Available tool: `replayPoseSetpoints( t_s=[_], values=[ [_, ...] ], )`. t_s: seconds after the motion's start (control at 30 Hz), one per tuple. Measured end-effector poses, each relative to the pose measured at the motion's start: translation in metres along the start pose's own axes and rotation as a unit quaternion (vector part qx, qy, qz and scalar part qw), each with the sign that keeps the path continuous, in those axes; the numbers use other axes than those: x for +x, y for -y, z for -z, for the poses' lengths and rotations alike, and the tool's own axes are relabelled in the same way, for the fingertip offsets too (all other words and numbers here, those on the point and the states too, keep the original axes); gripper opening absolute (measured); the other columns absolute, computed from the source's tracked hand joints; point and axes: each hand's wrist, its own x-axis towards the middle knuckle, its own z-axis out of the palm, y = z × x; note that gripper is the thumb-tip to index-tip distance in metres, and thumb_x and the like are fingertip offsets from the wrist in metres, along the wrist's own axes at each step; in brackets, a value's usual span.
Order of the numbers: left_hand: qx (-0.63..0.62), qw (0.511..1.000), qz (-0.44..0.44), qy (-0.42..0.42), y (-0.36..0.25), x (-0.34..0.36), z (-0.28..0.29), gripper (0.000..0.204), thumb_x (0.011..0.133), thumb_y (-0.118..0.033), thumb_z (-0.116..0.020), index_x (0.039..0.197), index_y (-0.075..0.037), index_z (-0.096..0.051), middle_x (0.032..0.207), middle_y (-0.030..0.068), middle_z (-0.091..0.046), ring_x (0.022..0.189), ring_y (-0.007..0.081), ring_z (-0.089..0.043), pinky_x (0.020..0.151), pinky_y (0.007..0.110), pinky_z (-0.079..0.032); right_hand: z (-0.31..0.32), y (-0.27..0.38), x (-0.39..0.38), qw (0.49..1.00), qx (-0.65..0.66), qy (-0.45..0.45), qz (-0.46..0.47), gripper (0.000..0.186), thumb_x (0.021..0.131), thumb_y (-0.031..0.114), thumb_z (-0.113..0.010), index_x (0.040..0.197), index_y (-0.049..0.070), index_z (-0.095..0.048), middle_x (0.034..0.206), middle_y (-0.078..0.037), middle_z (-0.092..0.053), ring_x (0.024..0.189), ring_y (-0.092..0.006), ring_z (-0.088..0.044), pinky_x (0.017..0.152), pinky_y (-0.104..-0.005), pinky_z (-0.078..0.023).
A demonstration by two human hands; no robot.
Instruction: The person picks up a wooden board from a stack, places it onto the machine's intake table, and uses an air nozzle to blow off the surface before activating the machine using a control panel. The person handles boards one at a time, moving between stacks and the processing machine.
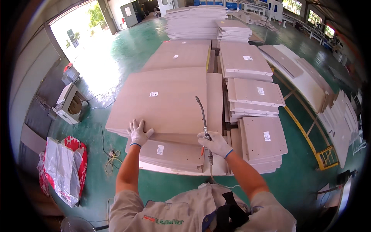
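Note:
My gloved left hand (pixel 139 133) lies with spread fingers on the near edge of a large pinkish-beige panel (pixel 168 103) on a stack. My gloved right hand (pixel 212 144) is closed round an air blow gun (pixel 205 134) with a long bent metal nozzle, an orange lever and a hose (pixel 211 170) hanging below. Just beneath my hands is a lower stack of narrower panels (pixel 174 154). Smaller drilled panel stacks (pixel 261 135) stand to the right, and more large panels (pixel 179 56) lie beyond, several bearing white labels.
Tall board stacks (pixel 195 21) stand behind. A yellow frame (pixel 309 135) with boards (pixel 293 65) runs along the right. At left are a white machine (pixel 69 104), a red-and-white bag (pixel 63 170) and cords (pixel 113 158) on the green floor (pixel 127 46). A doorway (pixel 81 27) opens back left.

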Motion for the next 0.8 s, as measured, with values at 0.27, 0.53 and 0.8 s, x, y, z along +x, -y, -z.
replayPoseSetpoints(
  t_s=[0.27,0.53,0.8],
  values=[
    [0.001,0.992,-0.098,0.081,0.003,0.138,-0.053,0.103,0.074,-0.076,-0.077,0.156,-0.018,-0.054,0.167,0.0171,-0.04,0.157,0.0428,-0.024,0.124,0.069,-0.012,-0.014,-0.043,0.074,0.985,0.082,-0.131,-0.081,0.019,0.095,0.02,-0.075,0.095,0.002,-0.076,0.084,0.0,-0.062,0.078,-0.0094,-0.058,0.071,-0.0297,-0.048],
    [-0.02,0.989,-0.098,0.111,-0.073,0.345,-0.113,0.098,0.08,-0.076,-0.072,0.156,-0.018,-0.053,0.167,0.0143,-0.04,0.159,0.0415,-0.023,0.126,0.07,-0.009,-0.021,-0.024,0.09,0.98,0.013,-0.199,-0.023,0.011,0.092,0.013,-0.073,0.091,0.002,-0.076,0.089,-0.004,-0.07,0.088,-0.0157,-0.066,0.099,-0.0381,-0.05],
    [-0.014,0.981,-0.12,0.151,-0.106,0.507,-0.162,0.093,0.086,-0.078,-0.063,0.159,-0.022,-0.05,0.169,0.012,-0.038,0.159,0.0414,-0.024,0.125,0.071,-0.01,-0.039,-0.023,0.115,0.955,-0.027,-0.292,-0.048,0.019,0.092,0.02,-0.071,0.089,0.002,-0.076,0.076,-0.002,-0.069,0.078,-0.0151,-0.066,0.122,-0.047,-0.036]
  ],
)
